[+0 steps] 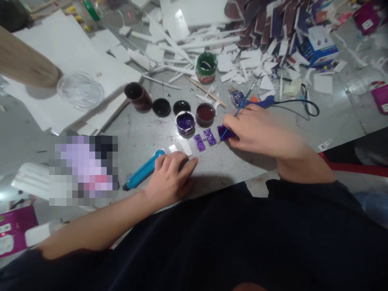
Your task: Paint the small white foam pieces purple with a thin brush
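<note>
The right hand (257, 131) pinches a thin blue paintbrush (242, 106) pencil-fashion, seemingly for fine control, tip on a small purple-painted piece (223, 131); the left hand (169, 176) rests empty, fingers loosely bent, beside unpainted white pieces (185, 146); the open purple paint pot (185, 122) sits just behind, handy for dipping.

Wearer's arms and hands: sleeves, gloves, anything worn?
Left hand and right hand are bare, with no gloves, rings or watch visible. Both are uncovered to about the elbows, where a black garment begins. It is plain, with no markings seen.
</note>
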A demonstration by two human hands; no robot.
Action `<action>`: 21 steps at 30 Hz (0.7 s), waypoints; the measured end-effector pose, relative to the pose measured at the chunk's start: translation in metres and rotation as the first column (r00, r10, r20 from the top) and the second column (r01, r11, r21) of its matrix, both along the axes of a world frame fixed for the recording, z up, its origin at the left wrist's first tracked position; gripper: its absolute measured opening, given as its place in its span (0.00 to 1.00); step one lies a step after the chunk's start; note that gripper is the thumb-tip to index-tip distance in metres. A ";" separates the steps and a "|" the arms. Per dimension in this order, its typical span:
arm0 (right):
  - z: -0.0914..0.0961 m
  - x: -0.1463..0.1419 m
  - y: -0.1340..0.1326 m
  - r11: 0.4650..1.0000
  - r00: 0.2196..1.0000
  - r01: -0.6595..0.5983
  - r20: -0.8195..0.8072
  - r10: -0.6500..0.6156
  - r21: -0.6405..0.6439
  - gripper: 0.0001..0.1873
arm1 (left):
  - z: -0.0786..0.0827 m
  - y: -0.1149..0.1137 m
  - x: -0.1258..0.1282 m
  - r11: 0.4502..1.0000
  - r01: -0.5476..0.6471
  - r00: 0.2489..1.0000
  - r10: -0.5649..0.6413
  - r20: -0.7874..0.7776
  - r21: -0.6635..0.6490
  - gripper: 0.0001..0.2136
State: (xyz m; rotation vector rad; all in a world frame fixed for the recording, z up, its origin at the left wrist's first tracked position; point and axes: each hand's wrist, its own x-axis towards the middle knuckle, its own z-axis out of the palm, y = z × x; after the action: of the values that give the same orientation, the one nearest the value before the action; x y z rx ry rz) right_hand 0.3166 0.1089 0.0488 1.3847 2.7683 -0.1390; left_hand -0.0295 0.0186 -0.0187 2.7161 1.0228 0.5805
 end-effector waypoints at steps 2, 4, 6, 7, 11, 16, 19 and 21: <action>-0.003 0.003 -0.002 0.998 1.000 0.012 0.026 -0.013 0.069 0.07 | 0.000 0.000 0.000 1.000 0.003 1.000 -0.003 -0.010 0.000 0.29; -0.003 0.004 -0.003 0.993 0.998 0.027 0.049 -0.033 0.112 0.07 | 0.001 0.001 0.000 1.000 0.010 1.000 -0.009 -0.017 0.007 0.28; -0.001 0.006 -0.003 0.993 0.997 0.032 0.069 -0.040 0.116 0.09 | 0.002 0.001 0.000 1.000 0.011 1.000 -0.011 -0.020 0.018 0.27; 0.000 0.007 -0.003 0.995 0.997 0.030 0.073 -0.037 0.100 0.10 | 0.002 0.002 0.000 1.000 0.013 1.000 -0.013 -0.021 0.022 0.26; 0.008 0.010 -0.002 0.999 1.000 0.023 0.004 -0.023 0.045 0.18 | 0.004 0.004 0.001 0.998 0.063 0.998 -0.063 -0.024 0.005 0.22; 0.005 0.009 0.000 0.971 0.916 -0.101 -0.361 0.176 0.217 0.11 | 0.003 0.004 0.002 0.995 0.093 0.994 -0.094 -0.057 -0.023 0.20; -0.003 0.004 0.002 0.916 0.761 -0.277 -0.515 0.394 0.291 0.16 | 0.001 0.004 0.002 0.995 0.084 0.992 -0.088 -0.088 -0.049 0.21; -0.009 -0.001 0.002 0.885 0.699 -0.350 -0.543 0.465 0.308 0.22 | -0.001 0.004 0.002 0.995 0.090 0.992 -0.094 -0.084 -0.053 0.23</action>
State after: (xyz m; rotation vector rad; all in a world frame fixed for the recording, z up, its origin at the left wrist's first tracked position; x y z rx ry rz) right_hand 0.3153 0.1107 0.0397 0.7794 3.6387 -0.3798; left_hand -0.0273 0.0221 -0.0192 2.7485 0.9125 0.4205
